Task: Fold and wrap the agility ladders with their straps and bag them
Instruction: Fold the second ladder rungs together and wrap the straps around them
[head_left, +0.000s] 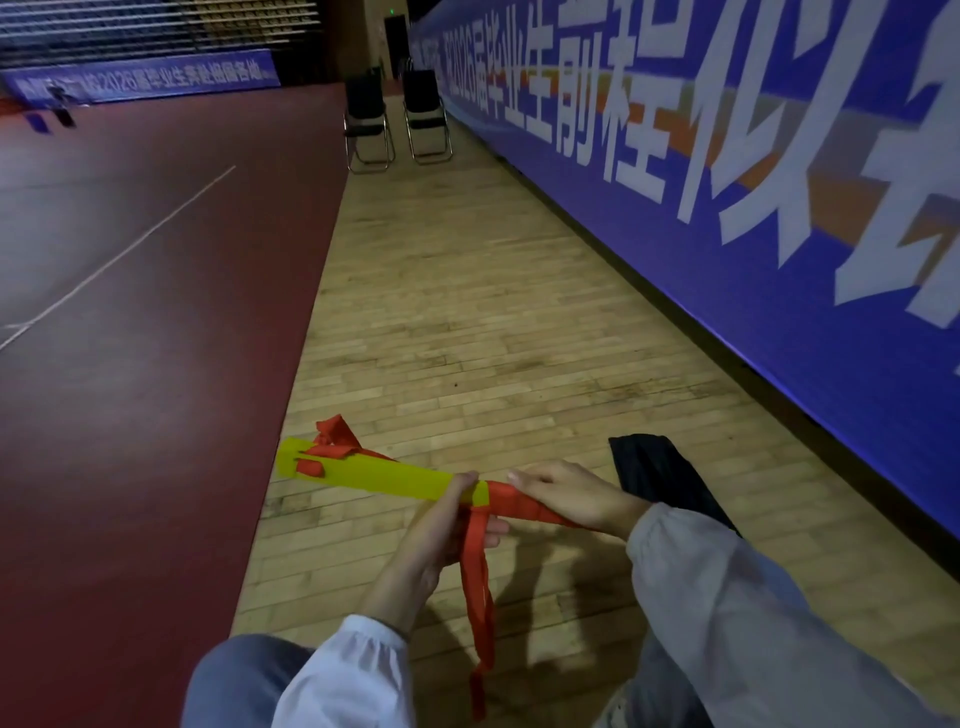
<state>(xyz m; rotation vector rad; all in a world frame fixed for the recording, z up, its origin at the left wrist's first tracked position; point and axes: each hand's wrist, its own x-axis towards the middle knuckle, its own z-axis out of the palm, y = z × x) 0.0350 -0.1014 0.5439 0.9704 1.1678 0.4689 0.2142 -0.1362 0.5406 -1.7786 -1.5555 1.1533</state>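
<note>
Above the wooden floor (467, 312), the left hand (447, 530) grips the folded yellow ladder (374, 470) and its hanging red strap (480, 582), while the right hand (571, 493) clasps the strap-wrapped end beside a black bag (665, 478).

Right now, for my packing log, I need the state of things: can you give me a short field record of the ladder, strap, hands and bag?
ladder: yellow ladder bundle, rungs stacked, held across in front of the person
strap: red strap wound round the bundle's right end; loose tail hangs down
left hand: grips the bundle beside the wraps
right hand: curled over the wrapped end
bag: black bag lies on the wooden floor beyond the right hand; ladder not yet in it
background: two folding chairs by the blue banner
</note>
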